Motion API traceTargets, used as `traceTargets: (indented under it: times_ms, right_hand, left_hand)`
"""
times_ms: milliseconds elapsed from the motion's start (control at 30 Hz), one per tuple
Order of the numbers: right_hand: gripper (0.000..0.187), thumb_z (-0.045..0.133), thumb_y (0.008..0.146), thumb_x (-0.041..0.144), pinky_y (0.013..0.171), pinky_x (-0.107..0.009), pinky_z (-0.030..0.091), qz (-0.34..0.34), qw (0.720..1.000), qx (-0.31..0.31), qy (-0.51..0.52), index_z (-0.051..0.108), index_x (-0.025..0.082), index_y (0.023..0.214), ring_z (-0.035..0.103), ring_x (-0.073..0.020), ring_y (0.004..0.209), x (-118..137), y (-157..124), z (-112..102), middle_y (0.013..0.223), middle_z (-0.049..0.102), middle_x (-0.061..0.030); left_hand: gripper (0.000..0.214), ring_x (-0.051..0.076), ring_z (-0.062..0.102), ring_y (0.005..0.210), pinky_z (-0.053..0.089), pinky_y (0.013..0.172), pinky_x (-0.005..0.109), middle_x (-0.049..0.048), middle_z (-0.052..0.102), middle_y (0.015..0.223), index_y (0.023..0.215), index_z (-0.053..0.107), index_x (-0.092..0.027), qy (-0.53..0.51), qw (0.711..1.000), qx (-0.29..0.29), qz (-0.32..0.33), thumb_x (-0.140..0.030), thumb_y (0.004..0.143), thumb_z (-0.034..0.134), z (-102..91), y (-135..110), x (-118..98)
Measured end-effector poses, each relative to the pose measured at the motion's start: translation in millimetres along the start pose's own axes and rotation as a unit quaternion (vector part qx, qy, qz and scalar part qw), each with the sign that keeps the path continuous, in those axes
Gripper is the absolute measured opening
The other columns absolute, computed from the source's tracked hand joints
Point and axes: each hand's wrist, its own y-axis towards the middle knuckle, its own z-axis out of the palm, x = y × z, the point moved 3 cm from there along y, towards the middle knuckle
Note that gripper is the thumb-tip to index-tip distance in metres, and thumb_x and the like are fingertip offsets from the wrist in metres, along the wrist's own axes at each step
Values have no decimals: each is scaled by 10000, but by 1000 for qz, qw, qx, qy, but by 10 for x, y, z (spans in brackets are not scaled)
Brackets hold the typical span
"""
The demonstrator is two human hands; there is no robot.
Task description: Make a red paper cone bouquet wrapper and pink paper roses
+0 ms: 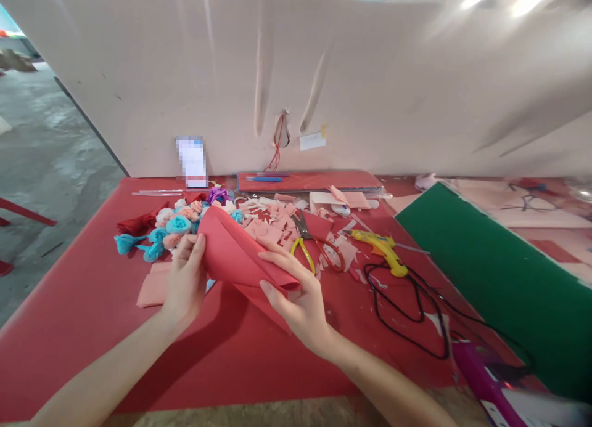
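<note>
A red foam sheet (pixel 235 254), bent over on itself, is held up above the red table (pixel 83 316) by both hands. My left hand (pixel 185 279) grips its left edge with thumb and fingers closed on it. My right hand (pixel 296 297) pinches the folded lower right edge. Just behind the sheet lies a heap of small paper flowers (pixel 178 225) in blue, white, pink and purple.
Pink paper scraps (pixel 272 223), scissors (pixel 309 245) with yellow and red handles, a yellow glue gun (pixel 382 249) with a black cord (pixel 416 310), a green sheet (pixel 499 279) at the right, a pink sheet (pixel 152 288) under my left hand, a board wall (pixel 370 82) behind.
</note>
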Motion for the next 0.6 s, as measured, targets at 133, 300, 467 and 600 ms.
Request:
traceTargets:
  times_ms: [133, 300, 467, 600]
  right_hand:
    - [172, 559, 780, 174, 944, -409, 430, 8, 1000, -17, 13, 607, 251, 927, 527, -221, 1116, 20, -14, 1, 1190, 580, -53]
    - [101, 538, 792, 159, 926, -399, 438, -6, 999, -44, 4, 596, 235, 828, 547, -213, 1089, 24, -30, -3, 1151, 602, -53]
    - [181, 535, 812, 158, 926, -354, 450, -13, 999, -48, 13, 626, 271, 919, 561, -185, 1074, 16, -37, -6, 1152, 611, -15]
    - [302, 554, 814, 191, 935, -362, 457, -5, 999, -48, 15, 602, 306, 1088, 572, -188, 1066, 4, -31, -8, 1127, 632, -4]
  left_hand:
    - [255, 81, 302, 511, 381, 534, 161, -54, 367, 602, 639, 471, -195, 0, 1000, 7, -3, -372, 746, 619, 21, -38, -1]
    - [277, 87, 319, 574, 384, 546, 138, -41, 351, 660, 644, 429, -190, -18, 1000, 7, -19, -359, 748, 622, 27, -69, 23]
    - [269, 93, 328, 580, 393, 557, 153, -34, 351, 672, 652, 425, -195, -24, 1000, 9, -8, -348, 750, 623, 33, -74, 18]
    - [262, 94, 310, 555, 372, 527, 156, -37, 346, 650, 659, 429, -203, -22, 1000, 11, 9, -364, 760, 610, 14, -62, 19]
